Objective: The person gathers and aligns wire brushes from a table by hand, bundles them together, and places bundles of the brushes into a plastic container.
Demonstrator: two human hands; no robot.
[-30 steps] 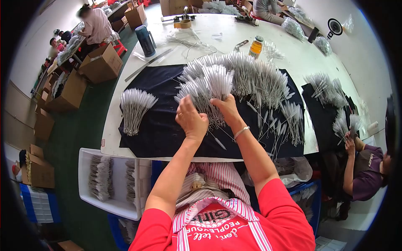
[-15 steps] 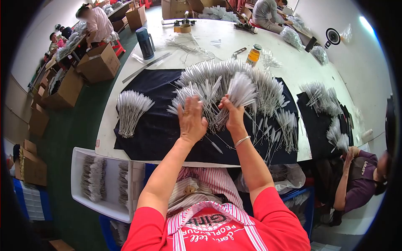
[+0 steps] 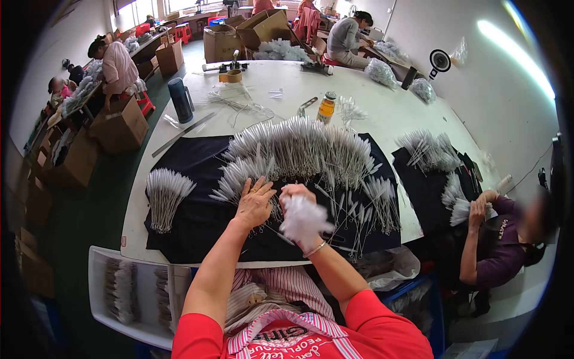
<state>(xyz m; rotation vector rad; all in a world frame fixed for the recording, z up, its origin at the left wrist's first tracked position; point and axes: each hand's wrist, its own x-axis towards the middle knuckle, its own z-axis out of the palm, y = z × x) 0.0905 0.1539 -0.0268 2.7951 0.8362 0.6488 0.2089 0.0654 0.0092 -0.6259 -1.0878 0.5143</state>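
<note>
At the lower left, a white tub [image 3: 98, 290] of brushes sits against the near edge of the white desk [image 3: 418, 116]. A standing bundle [image 3: 169, 194] of wire-handled brushes lies on the dark cloth [image 3: 206, 221], towards its left side, bristles pointing to the far edge. Beyond the cloth are a metal ruler [image 3: 183, 134], a dark flask [image 3: 180, 100] and, near the far edge, a tape roll [image 3: 231, 76]. The left hand [image 3: 255, 204] rests on the near-left part of the brush pile [image 3: 305, 143], its fingers spread. Just to its right, the right hand [image 3: 296, 196] has its fingers closed around a held bunch [image 3: 306, 223], blurred, with bristles towards the near edge. A yellow jar [image 3: 326, 107] stands behind the pile. A smaller cluster [image 3: 381, 200] lies on the cloth's right side. Farther right, a co-worker in purple [image 3: 499, 239] holds more brushes [image 3: 464, 210] over another dark cloth [image 3: 421, 194].
</note>
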